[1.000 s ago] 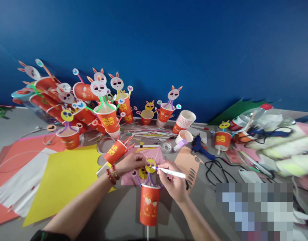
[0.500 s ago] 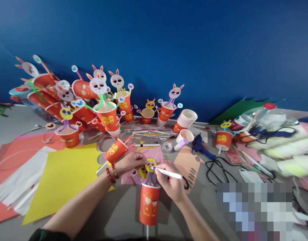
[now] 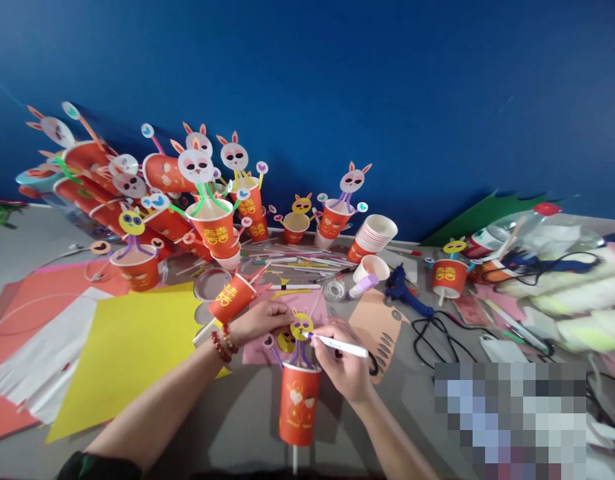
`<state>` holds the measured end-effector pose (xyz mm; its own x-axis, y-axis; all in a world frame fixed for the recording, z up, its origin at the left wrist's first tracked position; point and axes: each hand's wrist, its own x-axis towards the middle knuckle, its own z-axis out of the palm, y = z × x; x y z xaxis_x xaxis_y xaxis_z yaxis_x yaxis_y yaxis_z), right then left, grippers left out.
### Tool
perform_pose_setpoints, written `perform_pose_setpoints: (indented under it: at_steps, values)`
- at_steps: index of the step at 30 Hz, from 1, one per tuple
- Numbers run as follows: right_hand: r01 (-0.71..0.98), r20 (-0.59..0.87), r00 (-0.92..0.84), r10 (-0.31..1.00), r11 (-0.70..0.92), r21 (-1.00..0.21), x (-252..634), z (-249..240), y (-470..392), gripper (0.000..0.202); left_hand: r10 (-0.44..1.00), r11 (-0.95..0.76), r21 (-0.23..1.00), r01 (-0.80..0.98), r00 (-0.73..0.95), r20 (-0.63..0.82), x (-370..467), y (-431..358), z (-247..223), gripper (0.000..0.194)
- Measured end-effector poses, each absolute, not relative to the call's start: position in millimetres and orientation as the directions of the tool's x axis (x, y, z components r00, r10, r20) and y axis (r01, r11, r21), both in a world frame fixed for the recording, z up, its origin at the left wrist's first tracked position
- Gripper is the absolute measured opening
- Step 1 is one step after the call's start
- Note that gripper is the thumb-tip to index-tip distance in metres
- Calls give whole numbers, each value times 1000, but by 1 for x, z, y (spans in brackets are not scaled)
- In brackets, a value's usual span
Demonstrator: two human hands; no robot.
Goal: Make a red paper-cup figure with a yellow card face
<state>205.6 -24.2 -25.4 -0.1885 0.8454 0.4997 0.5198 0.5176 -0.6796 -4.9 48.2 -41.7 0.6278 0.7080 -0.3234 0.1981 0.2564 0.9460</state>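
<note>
A yellow paper bunny face [image 3: 300,319] with purple eyes stands on purple strips above an upright red paper cup [image 3: 300,407], from whose base a white stick [image 3: 295,460] sticks out. My left hand [image 3: 262,320], with beaded bracelets at the wrist, pinches the face at its left edge. My right hand [image 3: 345,367] grips a white marker [image 3: 346,347], its purple tip at the lower right of the face. Behind, a second yellow face [image 3: 286,341] shows partly. A red cup [image 3: 231,297] lies tipped beside my left hand.
Several finished bunny cups [image 3: 211,223] crowd the back left. Yellow paper [image 3: 132,353] covers the left side. A cup stack [image 3: 372,233], a tape roll [image 3: 334,289] and a blue glue gun [image 3: 405,290] with black cable lie behind my right hand. Pixelation hides the lower right.
The marker tip has moved from beside the bunny's eye down to the lower part of its face. My left hand keeps its pinch, and the view has shifted slightly.
</note>
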Motion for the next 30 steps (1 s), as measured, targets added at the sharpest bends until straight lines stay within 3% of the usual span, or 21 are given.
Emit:
perform_pose_setpoints:
  at_steps: [30]
  values:
    - [564, 503, -189, 843, 512, -647, 205, -27, -23, 8, 711, 232, 950, 211, 630, -313, -4, 48, -38, 50]
